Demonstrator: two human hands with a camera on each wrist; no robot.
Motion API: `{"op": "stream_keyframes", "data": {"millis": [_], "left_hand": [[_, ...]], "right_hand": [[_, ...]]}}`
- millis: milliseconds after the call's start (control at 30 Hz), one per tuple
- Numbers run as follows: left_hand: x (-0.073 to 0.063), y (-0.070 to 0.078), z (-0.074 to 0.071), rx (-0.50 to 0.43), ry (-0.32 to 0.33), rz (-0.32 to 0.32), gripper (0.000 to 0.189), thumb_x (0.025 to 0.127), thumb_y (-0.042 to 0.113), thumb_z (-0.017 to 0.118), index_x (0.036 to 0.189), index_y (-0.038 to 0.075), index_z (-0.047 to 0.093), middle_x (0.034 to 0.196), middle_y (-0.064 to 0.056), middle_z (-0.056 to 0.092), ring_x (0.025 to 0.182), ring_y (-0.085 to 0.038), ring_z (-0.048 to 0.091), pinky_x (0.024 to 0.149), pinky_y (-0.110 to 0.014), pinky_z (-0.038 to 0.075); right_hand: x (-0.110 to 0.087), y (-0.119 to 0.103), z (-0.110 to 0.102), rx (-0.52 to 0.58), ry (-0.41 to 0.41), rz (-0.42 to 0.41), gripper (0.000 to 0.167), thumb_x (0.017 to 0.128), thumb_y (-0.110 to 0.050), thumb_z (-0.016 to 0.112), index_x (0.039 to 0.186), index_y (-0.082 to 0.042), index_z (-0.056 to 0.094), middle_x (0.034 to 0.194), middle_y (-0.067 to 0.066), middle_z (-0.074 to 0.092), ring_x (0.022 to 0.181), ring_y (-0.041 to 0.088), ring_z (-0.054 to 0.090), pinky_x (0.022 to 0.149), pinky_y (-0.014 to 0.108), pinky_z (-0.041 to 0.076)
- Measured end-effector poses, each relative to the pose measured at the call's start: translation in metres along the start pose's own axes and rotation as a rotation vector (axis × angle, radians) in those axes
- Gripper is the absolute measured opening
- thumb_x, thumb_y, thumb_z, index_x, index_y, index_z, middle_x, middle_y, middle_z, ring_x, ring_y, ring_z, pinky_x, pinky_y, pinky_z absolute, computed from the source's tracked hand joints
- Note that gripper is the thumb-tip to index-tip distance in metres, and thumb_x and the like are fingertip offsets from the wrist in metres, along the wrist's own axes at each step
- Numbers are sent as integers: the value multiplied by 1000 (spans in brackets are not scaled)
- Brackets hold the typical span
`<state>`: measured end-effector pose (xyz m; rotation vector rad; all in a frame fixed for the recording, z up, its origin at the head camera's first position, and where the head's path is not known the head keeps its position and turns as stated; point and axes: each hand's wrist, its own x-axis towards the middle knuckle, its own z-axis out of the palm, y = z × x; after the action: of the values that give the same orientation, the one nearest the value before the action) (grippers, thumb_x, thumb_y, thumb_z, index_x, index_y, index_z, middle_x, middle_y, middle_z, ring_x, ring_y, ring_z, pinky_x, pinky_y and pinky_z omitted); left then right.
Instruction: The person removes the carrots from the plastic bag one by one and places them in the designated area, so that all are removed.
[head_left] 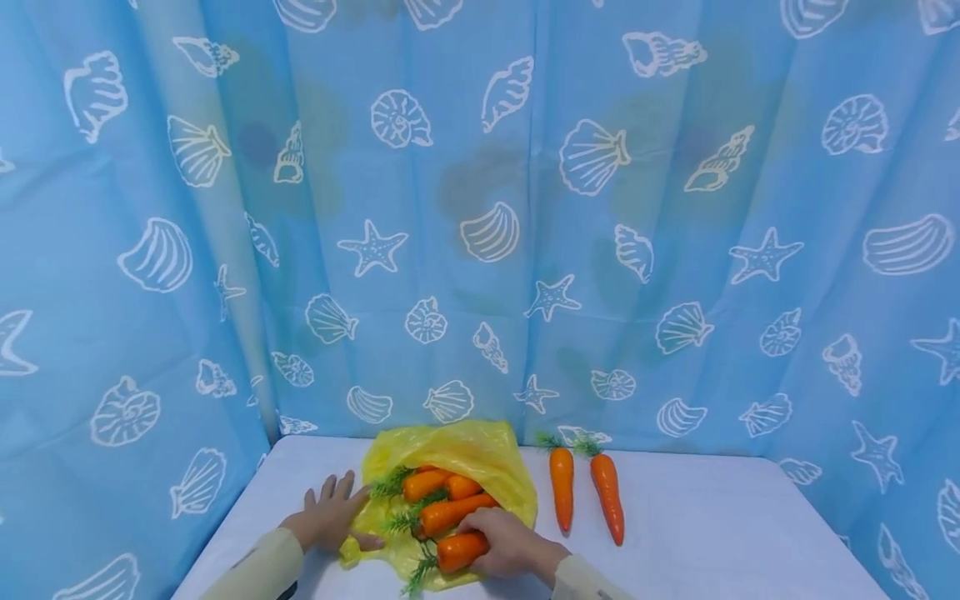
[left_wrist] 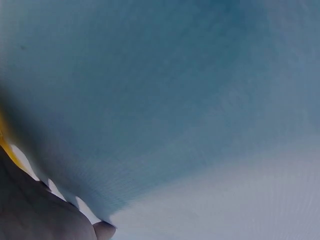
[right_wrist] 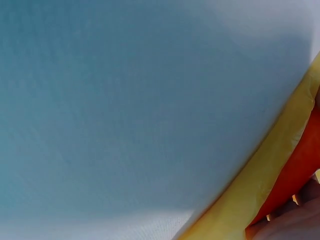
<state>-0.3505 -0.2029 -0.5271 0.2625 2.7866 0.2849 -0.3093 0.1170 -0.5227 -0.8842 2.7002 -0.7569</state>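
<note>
A yellow plastic bag (head_left: 480, 442) lies on the table with several orange carrots (head_left: 450, 514) in its mouth, their green tops toward the left. My right hand (head_left: 506, 540) grips the nearest carrot (head_left: 459, 551) around its body, at the bag's front edge. In the right wrist view that carrot (right_wrist: 295, 170) shows beside the yellow plastic, partly covered by fingers. My left hand (head_left: 333, 510) is spread with straight fingers at the bag's left edge, its thumb touching the plastic. The left wrist view shows only part of this hand (left_wrist: 45, 210), dark, against the tabletop.
Two more carrots, one upright in view (head_left: 562, 487) and one slanted (head_left: 608, 497), lie to the right of the bag on the white table (head_left: 705, 533). A blue curtain (head_left: 480, 208) with white shell prints hangs behind the table and at its sides.
</note>
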Motion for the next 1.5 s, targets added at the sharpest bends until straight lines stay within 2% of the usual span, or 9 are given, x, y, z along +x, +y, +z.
{"op": "stream_keyframes", "data": {"millis": [133, 300, 567, 867, 1133, 1367, 1500], "left_hand": [[0, -1, 5, -8, -28, -7, 110, 68, 83, 63, 151, 15, 40, 161, -27, 17, 145, -57, 11, 110, -78, 5], [1, -1, 8, -15, -19, -14, 111, 66, 85, 62, 150, 16, 41, 161, -26, 18, 146, -56, 12, 110, -78, 4], [2, 2, -3, -3, -1, -31, 111, 66, 84, 64, 151, 16, 41, 162, -25, 17, 146, -55, 11, 112, -76, 4], [-3, 1, 1, 7, 1, -15, 111, 65, 85, 64, 149, 15, 43, 160, -26, 20, 145, -56, 14, 110, -78, 7], [3, 1, -5, 7, 44, -8, 113, 63, 86, 63, 149, 15, 43, 161, -26, 19, 145, -56, 13, 109, -79, 5], [2, -2, 0, 17, 16, -22, 112, 65, 85, 64, 150, 16, 41, 161, -27, 17, 145, -56, 11, 110, -78, 4], [1, -2, 2, 24, 26, -26, 113, 64, 86, 63, 151, 17, 41, 162, -26, 18, 145, -56, 12, 110, -78, 5]], "right_hand": [[-2, -1, 3, 13, -17, 19, 25, 85, -26, 78, 106, -31, 66, 94, -22, 61, 83, -2, 53, 78, 22, 49], [-3, -2, 5, 11, -19, 43, 23, 85, -27, 77, 105, -32, 67, 92, -23, 61, 82, -1, 53, 79, 22, 50], [3, -2, -1, -19, 5, -3, 27, 85, -25, 77, 108, -31, 66, 96, -23, 62, 86, -2, 54, 80, 23, 50], [3, -1, 6, 34, -29, 72, 26, 83, -24, 79, 102, -35, 66, 90, -23, 60, 82, 1, 52, 78, 24, 50], [6, 0, -5, -40, 12, -28, 28, 83, -24, 78, 107, -32, 66, 100, -22, 63, 91, 0, 55, 83, 25, 50], [4, 0, 4, -13, 1, -5, 25, 84, -29, 78, 106, -34, 66, 97, -23, 61, 88, 0, 53, 83, 25, 50], [3, 0, 3, 10, 2, 9, 28, 83, -24, 80, 106, -32, 66, 100, -22, 61, 91, 0, 54, 84, 26, 50]]}}
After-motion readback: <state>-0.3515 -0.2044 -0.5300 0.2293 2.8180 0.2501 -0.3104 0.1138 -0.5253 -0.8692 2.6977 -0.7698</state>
